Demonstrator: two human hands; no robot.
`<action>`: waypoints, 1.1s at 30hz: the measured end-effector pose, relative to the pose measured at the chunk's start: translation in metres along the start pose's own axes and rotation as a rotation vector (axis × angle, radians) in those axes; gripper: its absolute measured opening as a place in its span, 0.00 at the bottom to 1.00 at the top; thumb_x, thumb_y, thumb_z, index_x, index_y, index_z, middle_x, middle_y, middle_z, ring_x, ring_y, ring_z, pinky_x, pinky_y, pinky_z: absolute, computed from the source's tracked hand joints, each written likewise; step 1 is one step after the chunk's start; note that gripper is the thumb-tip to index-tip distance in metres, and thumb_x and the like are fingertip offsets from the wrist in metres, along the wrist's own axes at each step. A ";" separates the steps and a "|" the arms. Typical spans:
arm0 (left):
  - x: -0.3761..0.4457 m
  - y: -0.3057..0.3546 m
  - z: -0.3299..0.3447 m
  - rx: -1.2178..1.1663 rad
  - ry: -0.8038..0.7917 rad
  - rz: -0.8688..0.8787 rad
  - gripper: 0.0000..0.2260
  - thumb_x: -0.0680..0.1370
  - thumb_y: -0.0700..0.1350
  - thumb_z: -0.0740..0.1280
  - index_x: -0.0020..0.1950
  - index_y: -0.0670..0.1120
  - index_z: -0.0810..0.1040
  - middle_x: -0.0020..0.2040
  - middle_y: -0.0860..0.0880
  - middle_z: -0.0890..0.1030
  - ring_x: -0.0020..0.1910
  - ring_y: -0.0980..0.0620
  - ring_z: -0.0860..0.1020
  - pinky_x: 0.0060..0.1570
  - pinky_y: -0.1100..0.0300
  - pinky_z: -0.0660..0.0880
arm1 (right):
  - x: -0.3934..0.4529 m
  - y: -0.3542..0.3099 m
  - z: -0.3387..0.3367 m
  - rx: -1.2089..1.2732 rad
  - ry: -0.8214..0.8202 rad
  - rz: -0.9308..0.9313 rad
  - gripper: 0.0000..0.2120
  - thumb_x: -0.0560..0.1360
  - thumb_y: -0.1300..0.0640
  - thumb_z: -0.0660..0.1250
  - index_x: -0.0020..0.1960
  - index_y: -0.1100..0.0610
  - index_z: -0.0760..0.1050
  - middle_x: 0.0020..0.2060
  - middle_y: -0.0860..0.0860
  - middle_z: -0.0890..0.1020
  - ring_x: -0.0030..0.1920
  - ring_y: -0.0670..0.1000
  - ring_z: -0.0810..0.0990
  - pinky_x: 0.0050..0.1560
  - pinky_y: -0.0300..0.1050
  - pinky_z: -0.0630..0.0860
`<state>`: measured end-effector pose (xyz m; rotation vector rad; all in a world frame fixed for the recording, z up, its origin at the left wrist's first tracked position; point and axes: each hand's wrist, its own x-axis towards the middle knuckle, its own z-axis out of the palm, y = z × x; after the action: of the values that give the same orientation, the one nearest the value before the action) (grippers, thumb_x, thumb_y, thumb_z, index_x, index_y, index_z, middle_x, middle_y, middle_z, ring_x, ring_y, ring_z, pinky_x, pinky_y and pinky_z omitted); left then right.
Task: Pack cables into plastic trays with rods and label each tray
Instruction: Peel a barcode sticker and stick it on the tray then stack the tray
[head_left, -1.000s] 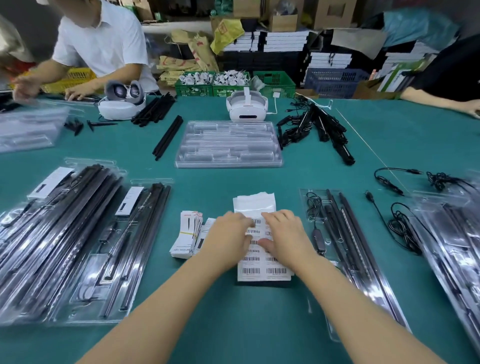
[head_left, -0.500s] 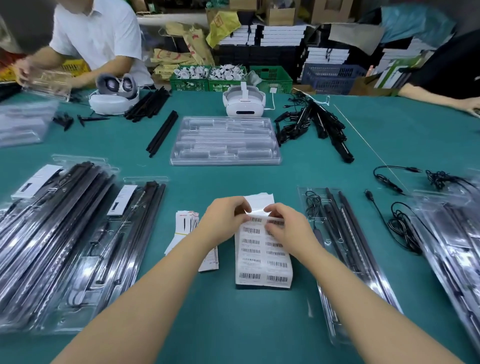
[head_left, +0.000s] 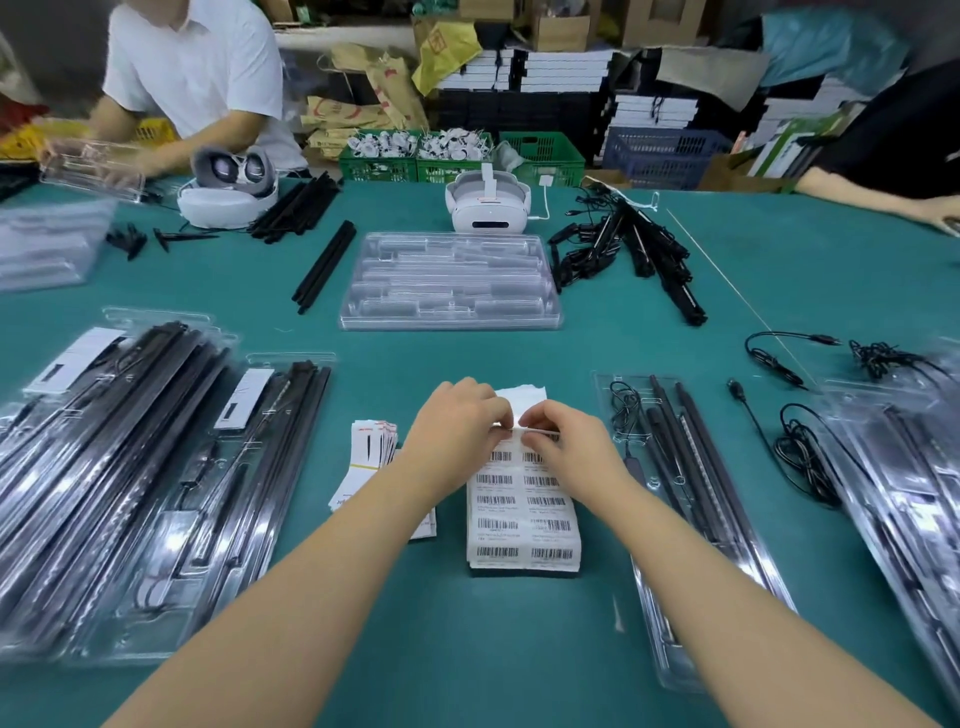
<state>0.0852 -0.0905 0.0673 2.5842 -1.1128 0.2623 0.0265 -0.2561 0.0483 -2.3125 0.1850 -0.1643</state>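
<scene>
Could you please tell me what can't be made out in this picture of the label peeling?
Head view, the only one:
- Barcode sheet: print too small to read; its top rows are hidden under both hands.
- Left hand and right hand: fingertips curl under, so the peeled label is barely visible.
- Right-hand tray: cut off by the frame edge.
- Clear tray held by the person opposite: blurred.
</scene>
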 end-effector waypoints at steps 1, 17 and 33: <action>-0.001 0.000 0.001 0.018 0.022 0.027 0.07 0.81 0.46 0.65 0.53 0.49 0.83 0.51 0.51 0.81 0.53 0.47 0.74 0.52 0.54 0.67 | 0.000 0.000 0.001 0.004 0.006 0.001 0.05 0.78 0.59 0.69 0.53 0.53 0.79 0.46 0.43 0.82 0.48 0.43 0.80 0.48 0.28 0.70; -0.010 -0.001 0.012 0.181 0.125 0.157 0.07 0.69 0.38 0.76 0.41 0.45 0.80 0.35 0.50 0.78 0.37 0.46 0.75 0.35 0.54 0.73 | -0.004 0.001 0.013 0.055 0.044 0.011 0.03 0.79 0.60 0.68 0.52 0.55 0.79 0.46 0.45 0.82 0.47 0.44 0.79 0.43 0.22 0.67; -0.025 -0.003 -0.011 -0.536 0.220 -0.312 0.05 0.78 0.50 0.70 0.45 0.56 0.76 0.46 0.58 0.80 0.48 0.58 0.75 0.48 0.67 0.70 | -0.004 0.015 0.025 -0.077 0.050 0.026 0.04 0.79 0.60 0.65 0.52 0.53 0.77 0.48 0.47 0.81 0.51 0.49 0.78 0.51 0.41 0.73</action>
<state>0.0702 -0.0677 0.0698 2.1403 -0.5879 0.1438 0.0256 -0.2477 0.0196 -2.3831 0.2506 -0.2057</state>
